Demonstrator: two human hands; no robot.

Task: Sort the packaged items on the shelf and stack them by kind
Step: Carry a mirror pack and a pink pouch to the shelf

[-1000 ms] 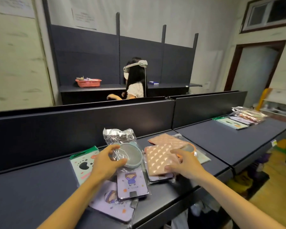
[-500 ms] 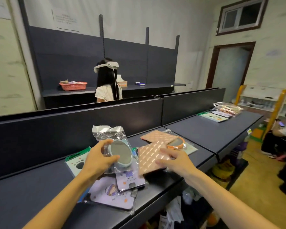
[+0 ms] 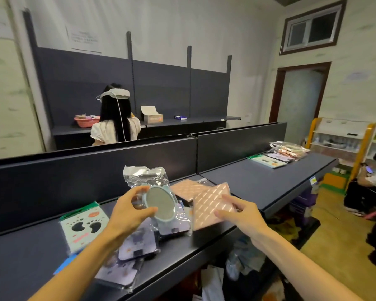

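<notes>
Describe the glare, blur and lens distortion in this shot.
Head view: glare streaks the crinkled clear plastic bag around the round pale-blue mirror and the ridges of the pink quilted packet; purple card packs are motion-smeared; wide-angle bowing curves the dark shelf divider and walls.

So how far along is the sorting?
Early. Done: a sorted row lies on the far shelf section. In hand: left hand holds a bagged round mirror; right hand lifts a pink quilted pack. Left: purple packs, green card, second pink pack.
</notes>
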